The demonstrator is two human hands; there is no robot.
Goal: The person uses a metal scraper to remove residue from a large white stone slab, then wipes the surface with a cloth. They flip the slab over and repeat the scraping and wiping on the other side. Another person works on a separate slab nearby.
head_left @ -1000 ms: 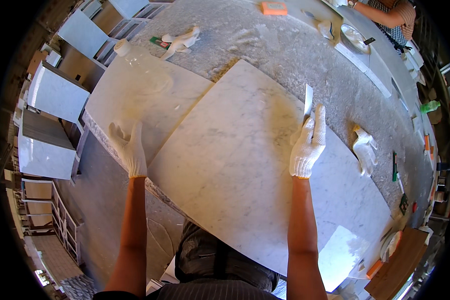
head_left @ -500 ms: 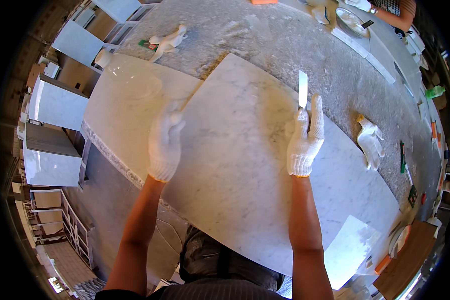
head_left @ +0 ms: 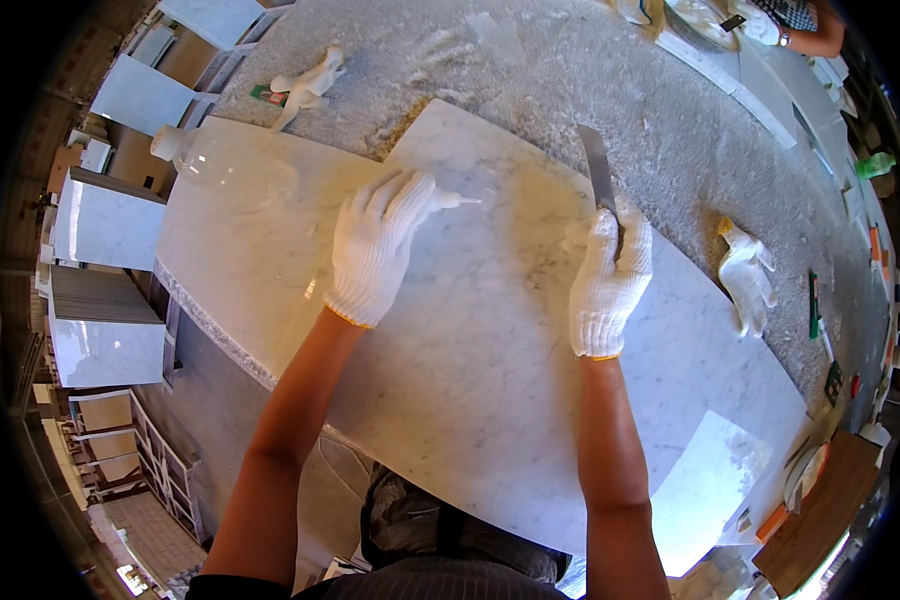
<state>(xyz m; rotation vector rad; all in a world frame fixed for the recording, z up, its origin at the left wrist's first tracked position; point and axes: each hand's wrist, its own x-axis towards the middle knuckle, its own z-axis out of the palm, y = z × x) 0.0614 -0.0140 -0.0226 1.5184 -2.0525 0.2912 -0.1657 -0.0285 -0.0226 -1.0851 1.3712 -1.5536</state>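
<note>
Since the earlier frame my left hand (head_left: 375, 245) has come in from the slab's left edge and now lies flat on the white marble slab (head_left: 490, 340), fingers spread, holding nothing. My right hand (head_left: 610, 280) has stayed put: its grip is closed around the flat metal blade (head_left: 598, 175), whose tip points away from me toward the slab's far edge.

That slab is my landmark. It lies tilted across the grey counter (head_left: 570, 80), with its near edge hanging out over my lap. My worry is that leaning on it with the left palm could make it slide or tip off the counter. The blade could also skid on the polished face and scratch it, or catch my glove.

Right of the slab lies a spare white glove (head_left: 745, 275) with a yellow cuff. Under the slab's left side sits a second pale slab (head_left: 240, 230) with a clear plastic bottle (head_left: 220, 160) lying on it. Beyond that, a crumpled white glove (head_left: 305, 88) rests beside a small green-and-red packet (head_left: 266, 95), too small to read. Far right of the slab, a bright green bag (head_left: 875, 165) sits at the counter's rim. Beyond the slab's far edge, another person's arm (head_left: 815, 35) reaches in.
</note>
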